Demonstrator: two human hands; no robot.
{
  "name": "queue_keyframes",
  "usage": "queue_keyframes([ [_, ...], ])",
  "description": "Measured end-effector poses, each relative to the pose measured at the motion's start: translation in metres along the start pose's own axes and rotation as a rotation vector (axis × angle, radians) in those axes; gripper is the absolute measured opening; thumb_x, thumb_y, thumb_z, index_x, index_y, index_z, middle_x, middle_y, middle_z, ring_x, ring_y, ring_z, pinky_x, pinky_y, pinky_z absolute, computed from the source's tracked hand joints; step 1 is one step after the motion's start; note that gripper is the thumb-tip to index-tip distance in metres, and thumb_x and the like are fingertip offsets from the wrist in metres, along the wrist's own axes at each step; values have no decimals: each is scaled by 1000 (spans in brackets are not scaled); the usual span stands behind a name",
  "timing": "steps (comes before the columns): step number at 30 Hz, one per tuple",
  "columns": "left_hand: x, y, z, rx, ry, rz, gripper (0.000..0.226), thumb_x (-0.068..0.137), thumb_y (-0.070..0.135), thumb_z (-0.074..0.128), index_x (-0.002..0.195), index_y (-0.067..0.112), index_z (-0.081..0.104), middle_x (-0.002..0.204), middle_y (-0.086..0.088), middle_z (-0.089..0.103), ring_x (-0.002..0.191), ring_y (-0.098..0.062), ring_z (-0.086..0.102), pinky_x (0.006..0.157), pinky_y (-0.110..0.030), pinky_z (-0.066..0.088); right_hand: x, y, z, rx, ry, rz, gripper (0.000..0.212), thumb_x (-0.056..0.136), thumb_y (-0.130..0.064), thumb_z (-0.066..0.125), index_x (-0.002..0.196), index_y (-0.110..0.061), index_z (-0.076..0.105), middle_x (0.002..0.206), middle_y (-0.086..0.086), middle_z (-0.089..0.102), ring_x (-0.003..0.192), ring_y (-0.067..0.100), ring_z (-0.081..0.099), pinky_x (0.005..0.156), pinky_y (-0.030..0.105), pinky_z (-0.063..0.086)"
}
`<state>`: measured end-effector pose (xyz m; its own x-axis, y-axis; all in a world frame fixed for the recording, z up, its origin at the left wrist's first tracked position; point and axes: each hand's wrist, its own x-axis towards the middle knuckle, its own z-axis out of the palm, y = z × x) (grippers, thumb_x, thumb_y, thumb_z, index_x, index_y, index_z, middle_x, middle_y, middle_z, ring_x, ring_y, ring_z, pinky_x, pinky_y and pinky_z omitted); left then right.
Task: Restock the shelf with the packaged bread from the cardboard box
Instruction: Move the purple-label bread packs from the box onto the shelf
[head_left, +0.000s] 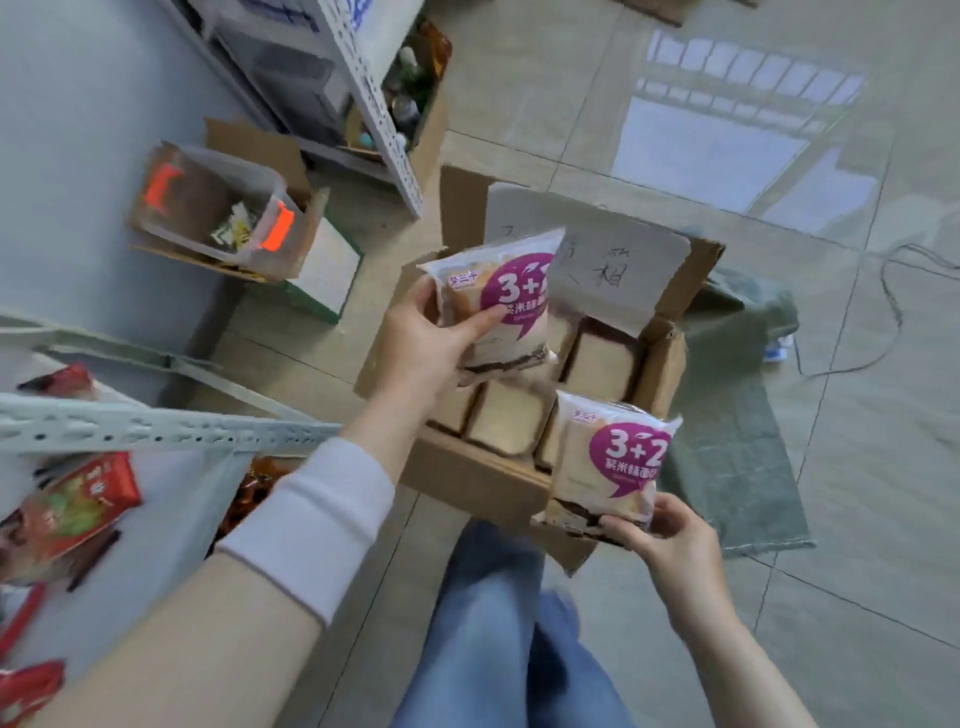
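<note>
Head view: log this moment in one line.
left hand: holds bread pack | right hand: holds second bread pack | cardboard box: open, more bread inside

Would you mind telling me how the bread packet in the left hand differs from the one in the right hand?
The left-hand packet is gripped at its side by the left hand, thumb across the front; the right-hand packet is held at its bottom edge by the right hand. The left-hand packet is over the middle of the cardboard box, the right-hand packet over its near corner. Both carry the same purple 3+2 label.
</note>
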<state>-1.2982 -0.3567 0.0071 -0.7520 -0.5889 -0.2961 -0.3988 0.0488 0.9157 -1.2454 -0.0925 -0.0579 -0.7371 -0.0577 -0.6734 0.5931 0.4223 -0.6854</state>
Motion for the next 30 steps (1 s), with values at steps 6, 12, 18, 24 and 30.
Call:
queue_keyframes([
  [6,-122,61,-149,-226,270,41,15,74,22,75,85,27,66,77,17,72,78,1,67,68,-17,52,-91,-82,11,-73,-215,-240,24,64,-19,82,80,-27,68,81,-5,74,82,16,69,73,37,56],
  [12,-236,116,-305,-325,558,132,4,73,25,75,74,26,71,76,11,74,76,-7,70,62,-23,53,-198,-182,81,-195,-479,-499,28,65,-20,80,90,-23,68,87,-3,73,84,19,69,75,41,56],
  [18,-311,129,-462,-256,839,226,16,71,27,77,82,22,67,88,1,72,87,-17,69,79,-34,53,-290,-256,205,-250,-699,-719,31,62,-24,81,91,-25,69,83,-8,74,78,9,69,69,25,55],
  [24,-336,93,-582,-247,993,225,10,75,23,74,83,24,67,81,9,72,77,-4,69,65,-15,52,-363,-292,348,-272,-850,-859,22,65,-12,79,81,-23,69,71,-13,74,67,0,68,59,13,52],
  [30,-291,71,-671,-261,1031,215,11,75,21,74,81,23,66,73,12,70,65,5,65,56,-11,49,-388,-330,468,-307,-856,-882,17,69,-13,78,76,-25,69,70,-12,74,65,2,68,71,25,51],
])
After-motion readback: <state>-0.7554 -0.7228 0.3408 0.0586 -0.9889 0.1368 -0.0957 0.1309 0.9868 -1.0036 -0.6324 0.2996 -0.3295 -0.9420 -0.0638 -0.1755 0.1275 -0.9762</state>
